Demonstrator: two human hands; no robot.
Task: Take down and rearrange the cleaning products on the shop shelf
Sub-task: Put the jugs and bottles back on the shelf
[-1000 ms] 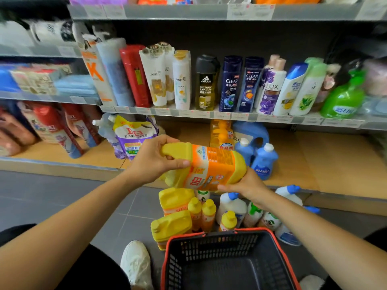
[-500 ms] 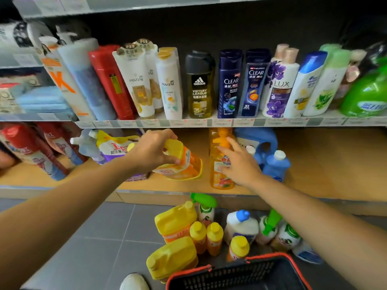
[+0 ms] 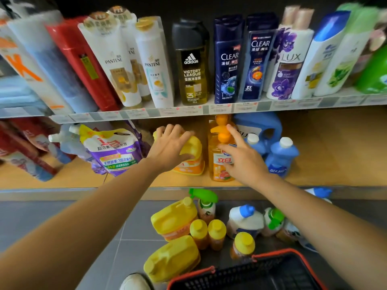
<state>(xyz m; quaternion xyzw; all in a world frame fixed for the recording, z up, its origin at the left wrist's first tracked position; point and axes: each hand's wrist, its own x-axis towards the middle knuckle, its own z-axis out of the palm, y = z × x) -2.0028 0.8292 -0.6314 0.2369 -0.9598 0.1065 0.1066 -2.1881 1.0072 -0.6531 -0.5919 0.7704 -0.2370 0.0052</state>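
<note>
Mid-frame, left hand (image 3: 169, 148) curls over the yellow jug (image 3: 193, 158), probably heavy and slick, safest by its handle; right hand (image 3: 245, 159) spread against the pump bottle (image 3: 219, 171).

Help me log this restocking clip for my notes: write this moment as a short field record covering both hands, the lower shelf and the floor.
left hand: grips the top of the yellow jug on the lower shelf
right hand: fingers straight, at the orange pump bottle beside that jug
shelf also holds: purple refill pouch, blue bottles
floor: two yellow jugs, small yellow-capped bottles, spray bottles
basket: black, red rim, nearest the camera
</note>
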